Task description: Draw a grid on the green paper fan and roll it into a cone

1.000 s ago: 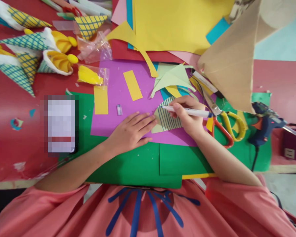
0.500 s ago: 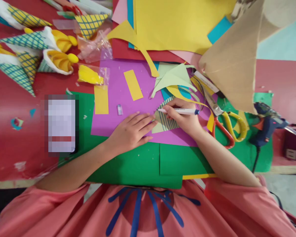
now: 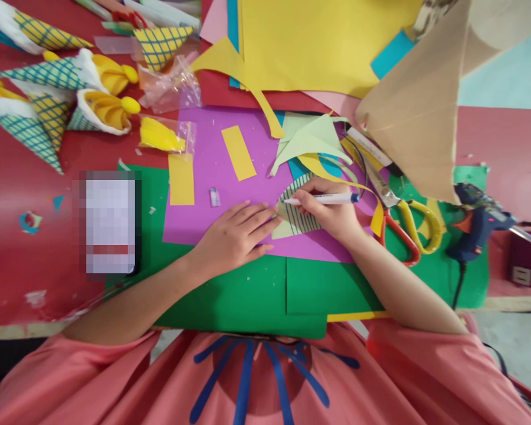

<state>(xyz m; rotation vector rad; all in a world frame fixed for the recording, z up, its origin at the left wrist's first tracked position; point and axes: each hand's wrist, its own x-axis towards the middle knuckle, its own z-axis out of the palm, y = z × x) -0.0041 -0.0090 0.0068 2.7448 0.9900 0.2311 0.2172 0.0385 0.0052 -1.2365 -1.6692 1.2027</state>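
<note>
My right hand [image 3: 330, 209] is closed around a white marker [image 3: 331, 199] with a blue end, its tip over the left side of a pale green paper piece [image 3: 307, 219]. Dark stripes run across that piece, which lies on a purple sheet [image 3: 207, 171]. Flat beside it, my left hand [image 3: 236, 233] has its fingers stretched out, fingertips at the piece's left edge. Pale green scraps [image 3: 312, 141] and a curved yellow strip [image 3: 336, 174] lie just beyond my right hand. Part of the striped piece is hidden under that hand.
Scissors [image 3: 400, 227] with red and yellow handles and a blue glue gun [image 3: 480, 227] lie at the right, near a brown cardboard piece [image 3: 418, 112]. Several grid-patterned paper cones [image 3: 53, 74] occupy the upper left. A blurred-out phone [image 3: 110, 224] rests left of my left hand.
The marker and my right hand have shifted very slightly, with the marker's blue end a little farther right and up. My left hand stays in place.
</note>
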